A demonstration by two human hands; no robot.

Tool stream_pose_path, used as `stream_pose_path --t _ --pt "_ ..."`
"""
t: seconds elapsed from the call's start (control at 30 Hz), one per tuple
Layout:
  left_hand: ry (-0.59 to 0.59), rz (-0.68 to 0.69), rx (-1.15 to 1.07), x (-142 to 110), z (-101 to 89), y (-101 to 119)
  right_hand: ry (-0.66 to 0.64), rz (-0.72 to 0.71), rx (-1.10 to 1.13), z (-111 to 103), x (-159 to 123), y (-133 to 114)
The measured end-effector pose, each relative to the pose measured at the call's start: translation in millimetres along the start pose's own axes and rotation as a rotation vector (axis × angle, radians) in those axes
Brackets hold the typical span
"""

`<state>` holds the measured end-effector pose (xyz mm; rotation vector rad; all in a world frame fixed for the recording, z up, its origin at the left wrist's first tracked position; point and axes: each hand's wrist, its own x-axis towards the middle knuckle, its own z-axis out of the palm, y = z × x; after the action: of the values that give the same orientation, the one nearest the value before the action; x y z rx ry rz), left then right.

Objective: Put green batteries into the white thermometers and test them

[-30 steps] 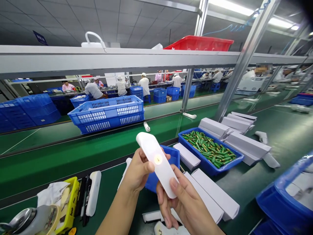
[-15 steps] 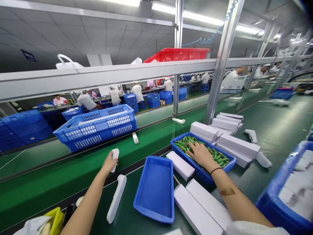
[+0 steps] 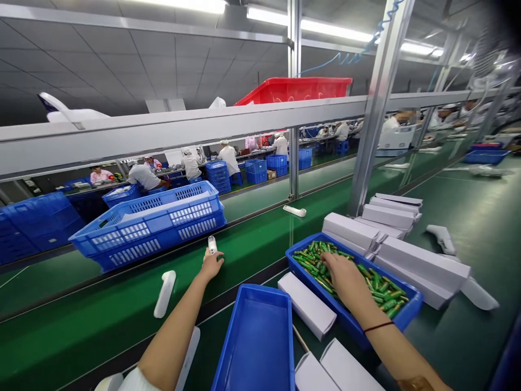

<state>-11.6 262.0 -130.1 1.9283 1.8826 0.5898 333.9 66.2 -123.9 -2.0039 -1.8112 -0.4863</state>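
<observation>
Danger at left: risked brushing the second white device point(image 3: 165, 294), flat on the green belt point(image 3: 254, 239), with the left forearm, because of so narrow a gap. Farther right, risked fumbling the small white device point(image 3: 212, 245) at the left hand point(image 3: 212, 266), through work at full arm's length and likely divided attention. At right, risked spilling green cylinders point(image 3: 382, 285) over the rim of the blue bin point(image 3: 415, 298) if scooped too many at once; could also have nudged the white box point(image 3: 307, 304) just beside it.

At left, held fingers bent and slightly parted about the near end of the small white device, close to the right end of the blue crate point(image 3: 195, 214). Touched it, by the look; could not tell whether gripped firmly, or whether resting on the belt. At right, held the right hand point(image 3: 344, 277) palm down over the blue bin, with fingers curved, only partly spread, against green cylinders. Could not tell whether any were grasped, with fingertips partly hidden.
</observation>
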Motion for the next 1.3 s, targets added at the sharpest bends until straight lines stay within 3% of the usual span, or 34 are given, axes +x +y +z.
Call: stream_pose_path --t 0.17,0.37,0.53,0.63,0.73,0.83,0.93,1.0,1.07,1.2,1.3 --pt "0.062 -0.107 -0.168 7 8.5 3 0.132 0.159 -0.034 -7 -3 -8" --pt "0.207 -0.064 -0.548 -34 -26.4 16 0.220 0.170 0.076 -14 -3 -15" --pt "0.285 0.067 -0.878 -117 -71.9 41 0.261 0.234 0.160 -18 -1 -19" --pt "0.295 0.097 -1.147 -181 -99.1 54 0.248 0.238 0.494 -37 -2 -42" --pt "0.173 0.117 -1.735 -237 -119.4 68 0.221 0.146 1.006 -81 -19 -88" --pt "0.034 0.194 -2.036 -274 -130.6 81 0.103 -0.076 1.292 -140 -52 -139" --pt "-0.019 0.235 -2.130 -291 -135.8 89 0.189 -0.440 1.224 -182 -86 -179" --pt "-0.031 0.231 -2.150 -296 -137.9 91 0.235 -0.686 1.126 -191 -101 -196" --pt "-0.034 0.259 -2.131 -300 -139.5 90 0.241 -0.804 1.023 -188 -109 -207" --pt "-0.045 0.376 -2.050 -310 -141.9 89 0.197 -0.708 0.939 -179 -113 -216" --pt "-0.101 0.475 -2.032 -316 -142.2 89 -0.099 -0.460 1.118 -183 -115 -218"
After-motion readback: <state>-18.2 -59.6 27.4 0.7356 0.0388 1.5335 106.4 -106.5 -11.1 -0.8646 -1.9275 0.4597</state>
